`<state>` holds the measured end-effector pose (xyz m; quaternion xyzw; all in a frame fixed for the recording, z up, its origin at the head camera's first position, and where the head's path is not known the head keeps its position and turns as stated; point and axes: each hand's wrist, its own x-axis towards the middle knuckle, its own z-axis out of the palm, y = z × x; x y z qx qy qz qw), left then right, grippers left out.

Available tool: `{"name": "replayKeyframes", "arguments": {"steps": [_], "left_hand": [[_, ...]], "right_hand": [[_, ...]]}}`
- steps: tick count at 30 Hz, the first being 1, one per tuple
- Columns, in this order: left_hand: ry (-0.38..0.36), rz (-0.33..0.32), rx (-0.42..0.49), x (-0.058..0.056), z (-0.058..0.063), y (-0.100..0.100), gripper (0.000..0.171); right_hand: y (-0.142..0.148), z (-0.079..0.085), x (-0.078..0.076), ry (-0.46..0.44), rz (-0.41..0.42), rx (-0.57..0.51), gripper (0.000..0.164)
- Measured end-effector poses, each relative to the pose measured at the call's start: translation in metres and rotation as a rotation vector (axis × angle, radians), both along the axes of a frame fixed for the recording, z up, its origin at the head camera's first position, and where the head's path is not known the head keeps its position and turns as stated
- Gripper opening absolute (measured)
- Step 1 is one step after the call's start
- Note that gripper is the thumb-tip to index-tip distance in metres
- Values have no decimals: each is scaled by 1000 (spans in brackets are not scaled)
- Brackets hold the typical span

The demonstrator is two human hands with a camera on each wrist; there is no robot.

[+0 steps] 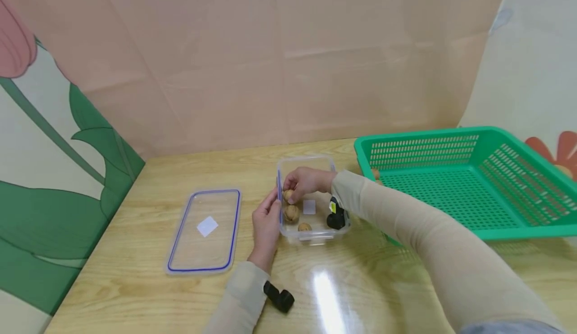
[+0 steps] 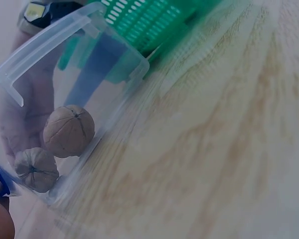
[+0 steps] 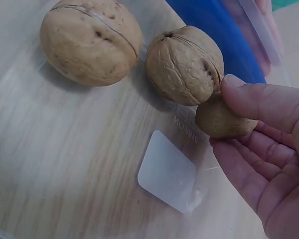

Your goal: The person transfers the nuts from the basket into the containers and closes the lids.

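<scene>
Beige right sleeve [image 1: 423,239] nearest; right hand [image 1: 308,179] pinching round brown walnut [image 3: 224,119] beside left wall of clear plastic box [image 1: 315,235], left hand [image 1: 267,221] just across that wall, fingers laid along it; three walnuts inside, more part-hidden in one green plastic basket [image 1: 428,135]; one clear blue-edged lid [image 1: 203,249] on desk [image 1: 135,234]

At far right in the head view, the green basket [image 1: 518,233] runs out of frame, right sleeve [image 1: 419,226] masking part of its left side; and the right hand [image 3: 284,186] partly covers its pinched walnut [image 3: 223,119]!
</scene>
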<state>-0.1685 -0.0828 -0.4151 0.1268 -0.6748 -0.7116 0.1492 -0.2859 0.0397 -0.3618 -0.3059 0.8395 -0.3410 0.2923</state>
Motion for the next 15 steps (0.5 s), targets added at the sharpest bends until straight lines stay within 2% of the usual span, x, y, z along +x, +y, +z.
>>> {"name": "replayKeyframes", "arguments": {"steps": [8, 15], "left_hand": [[42, 0, -6, -1, -1, 0, 32], [26, -10, 13, 1, 1, 0, 32]], "right_hand": [[-2, -1, 0, 25, -14, 59, 30], [-3, 6, 1, 94, -22, 109, 38]]}}
